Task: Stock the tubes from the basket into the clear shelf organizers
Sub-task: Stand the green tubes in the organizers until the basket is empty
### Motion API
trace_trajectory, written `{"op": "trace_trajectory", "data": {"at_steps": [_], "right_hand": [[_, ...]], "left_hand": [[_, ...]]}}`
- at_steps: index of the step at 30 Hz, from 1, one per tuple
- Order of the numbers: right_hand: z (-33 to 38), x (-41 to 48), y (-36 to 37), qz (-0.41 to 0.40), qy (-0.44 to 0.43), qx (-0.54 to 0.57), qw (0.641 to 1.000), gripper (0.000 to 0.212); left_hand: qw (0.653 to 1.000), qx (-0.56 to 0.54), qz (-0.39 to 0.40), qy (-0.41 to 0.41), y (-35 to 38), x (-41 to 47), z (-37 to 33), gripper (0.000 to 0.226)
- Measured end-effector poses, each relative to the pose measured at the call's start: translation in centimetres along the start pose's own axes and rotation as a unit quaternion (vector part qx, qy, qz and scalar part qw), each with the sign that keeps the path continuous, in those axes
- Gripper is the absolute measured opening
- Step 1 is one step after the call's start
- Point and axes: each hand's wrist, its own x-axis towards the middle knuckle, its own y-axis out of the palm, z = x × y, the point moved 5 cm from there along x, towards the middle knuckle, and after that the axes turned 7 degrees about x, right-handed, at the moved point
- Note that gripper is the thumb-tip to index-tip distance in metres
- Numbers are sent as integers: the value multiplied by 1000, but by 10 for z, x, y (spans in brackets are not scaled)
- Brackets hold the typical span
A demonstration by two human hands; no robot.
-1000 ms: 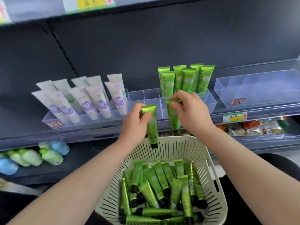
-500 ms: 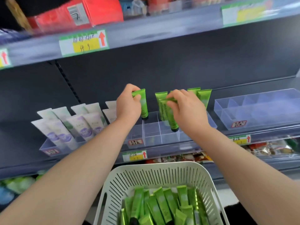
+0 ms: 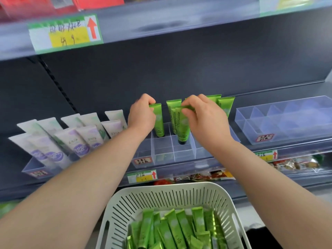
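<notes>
My left hand [image 3: 142, 114] pinches the flat top end of a green tube [image 3: 158, 121], which stands cap down in a back compartment of the clear divided organizer [image 3: 162, 153]. My right hand [image 3: 204, 115] pinches the top of another green tube [image 3: 182, 128], cap down in a compartment further forward and to the right. More green tubes [image 3: 224, 105] stand upright behind my right hand. A pale slotted basket [image 3: 149, 200] below holds several loose green tubes [image 3: 172, 229].
White and purple tubes [image 3: 79, 139] fill a clear organizer on the left. To the right sits another clear divided organizer [image 3: 287, 121] with nothing in it. Price labels [image 3: 142, 176] line the shelf edge. Another shelf [image 3: 179, 20] hangs overhead; packaged goods [image 3: 294, 164] lie on the shelf below.
Both hands rose from above the basket to the shelf and lowered their tubes into the organizer compartments. The view tilted up, so the basket now sits lower in frame.
</notes>
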Motion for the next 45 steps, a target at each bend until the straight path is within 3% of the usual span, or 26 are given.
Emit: {"op": "trace_trajectory", "data": {"at_steps": [6, 14, 24, 30, 38, 42, 45], "right_hand": [[34, 21, 18, 14, -32, 15, 999, 13], [42, 50, 58, 65, -24, -36, 997, 16], [18, 40, 86, 125, 2, -149, 981, 22], [24, 33, 72, 88, -39, -134, 986, 25], [33, -31, 55, 41, -91, -117, 988, 20], [20, -90, 64, 83, -68, -81, 991, 20], [7, -132, 76, 120, -55, -79, 988, 19]], "left_hand": [[995, 24, -44, 87, -33, -20, 1, 28], [970, 151, 37, 184, -43, -63, 18, 29], [976, 122, 50, 175, -46, -72, 19, 31], [978, 112, 58, 167, -45, -81, 17, 31], [971, 98, 69, 208, -29, -118, 17, 27], [967, 103, 111, 207, -3, -145, 36, 26], [955, 113, 105, 255, 8, -163, 44, 27]]}}
